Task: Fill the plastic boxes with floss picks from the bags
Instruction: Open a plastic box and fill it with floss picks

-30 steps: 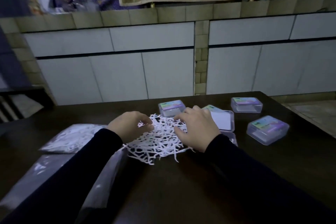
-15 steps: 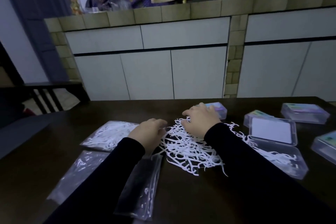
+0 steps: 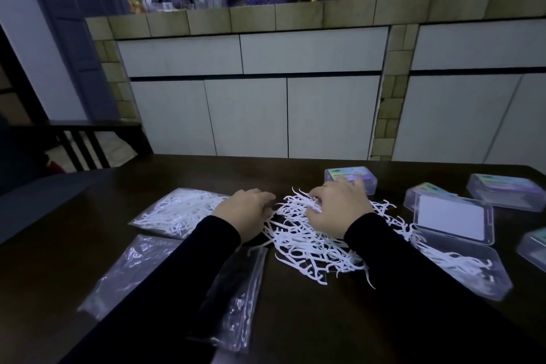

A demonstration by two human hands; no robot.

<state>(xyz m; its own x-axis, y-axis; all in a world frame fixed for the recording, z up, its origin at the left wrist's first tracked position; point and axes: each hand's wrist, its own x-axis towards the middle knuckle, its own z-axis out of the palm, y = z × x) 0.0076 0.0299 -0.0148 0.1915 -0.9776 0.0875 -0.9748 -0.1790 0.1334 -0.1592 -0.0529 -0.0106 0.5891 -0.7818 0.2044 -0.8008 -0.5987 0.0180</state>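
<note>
A loose pile of white floss picks (image 3: 307, 242) lies on the dark table (image 3: 295, 319). My left hand (image 3: 245, 213) sits at the pile's left edge, fingers curled down into the picks. My right hand (image 3: 336, 210) lies on top of the pile, its curled fingers pinching some picks at the far side. An open clear plastic box (image 3: 466, 269) on the right holds some picks, with its lid (image 3: 452, 219) raised behind it. A full bag of picks (image 3: 174, 211) lies to the left.
Two empty clear bags (image 3: 127, 272) (image 3: 233, 298) lie at the near left. Closed plastic boxes with coloured labels stand behind my right hand (image 3: 351, 176), at the far right (image 3: 508, 190) and at the right edge (image 3: 534, 245). A tiled counter with white doors is beyond the table.
The view has swung left, bringing the bags and the open box into sight. My right hand has crept to the far side of the pile; my left stays at its left edge.
</note>
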